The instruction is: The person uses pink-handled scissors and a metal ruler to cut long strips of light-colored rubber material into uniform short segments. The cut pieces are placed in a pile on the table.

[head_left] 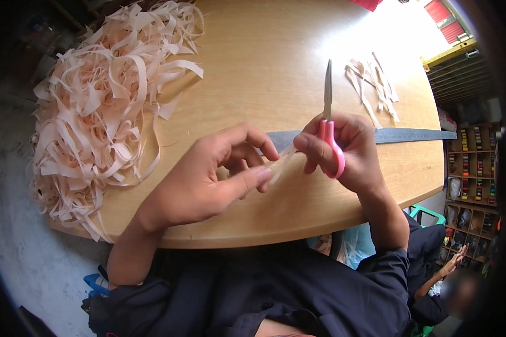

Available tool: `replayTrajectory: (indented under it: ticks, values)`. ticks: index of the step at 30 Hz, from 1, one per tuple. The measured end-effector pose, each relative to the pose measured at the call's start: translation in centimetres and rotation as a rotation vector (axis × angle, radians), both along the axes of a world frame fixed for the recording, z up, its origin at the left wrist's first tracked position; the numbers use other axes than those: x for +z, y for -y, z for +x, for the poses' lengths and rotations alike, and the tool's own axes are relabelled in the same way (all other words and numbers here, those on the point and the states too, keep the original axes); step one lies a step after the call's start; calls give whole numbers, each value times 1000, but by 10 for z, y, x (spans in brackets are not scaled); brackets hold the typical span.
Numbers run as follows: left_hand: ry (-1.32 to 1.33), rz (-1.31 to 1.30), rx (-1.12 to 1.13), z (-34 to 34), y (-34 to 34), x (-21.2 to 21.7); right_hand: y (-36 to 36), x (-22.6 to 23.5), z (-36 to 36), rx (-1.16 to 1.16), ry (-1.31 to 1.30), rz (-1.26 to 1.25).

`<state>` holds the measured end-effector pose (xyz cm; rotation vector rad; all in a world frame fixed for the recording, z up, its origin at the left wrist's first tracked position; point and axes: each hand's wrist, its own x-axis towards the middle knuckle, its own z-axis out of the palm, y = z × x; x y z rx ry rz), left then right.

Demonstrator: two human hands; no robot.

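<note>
My right hand [348, 146] is closed round a pair of scissors [329, 132] with pink handles, the blades pointing up and away from me. Between that hand's thumb and fingers a narrow, pale strip of fabric [284, 165] is also pinched, hanging toward the left. My left hand [208, 174] hovers over the table with curved fingers. Its thumb and index fingertip stand apart beside the strip's loose end; the thumb may be brushing it. Behind both hands a long metal ruler [399, 135] lies across the table, partly hidden by them.
A large tangled heap of pale peach fabric strips [107, 101] covers the left side of the wooden table [253, 67]. Several loose strips [374, 84] lie at the far right. Beyond the right edge stand a shelf of thread spools [472, 163] and a seated person [433, 281].
</note>
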<state>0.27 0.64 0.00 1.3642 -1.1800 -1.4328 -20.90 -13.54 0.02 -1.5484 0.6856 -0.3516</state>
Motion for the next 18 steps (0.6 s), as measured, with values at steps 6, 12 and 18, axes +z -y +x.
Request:
replayTrajectory:
  ticks: [6, 12, 18]
  values:
    - [196, 19, 184, 18, -3, 4, 4, -5, 3, -152, -26, -140]
    - [411, 26, 173, 39, -7, 7, 4, -4, 2, -162, -142, -162]
    - [650, 96, -32, 51, -13, 15, 2, -11, 4, -129, -159, -135]
